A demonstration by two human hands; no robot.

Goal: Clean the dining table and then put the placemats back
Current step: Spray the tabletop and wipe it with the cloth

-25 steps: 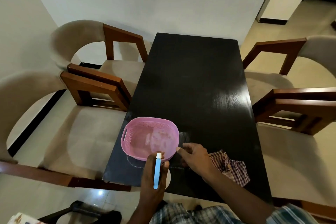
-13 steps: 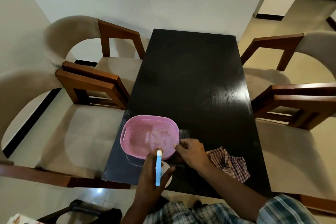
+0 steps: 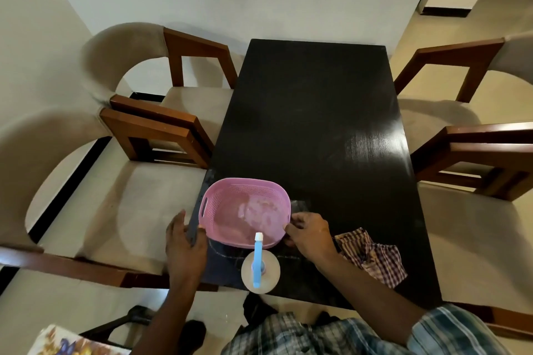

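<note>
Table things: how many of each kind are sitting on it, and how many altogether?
Pink basket: 1
Spray bottle: 1
Checked cloth: 1
Dark placemat: 1
Total: 4

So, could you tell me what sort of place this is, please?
Most likely a home dining room: a dark rectangular dining table flanked by upholstered wooden armchairs, with a spray bottle and checked cloth on it for cleaning.
</note>
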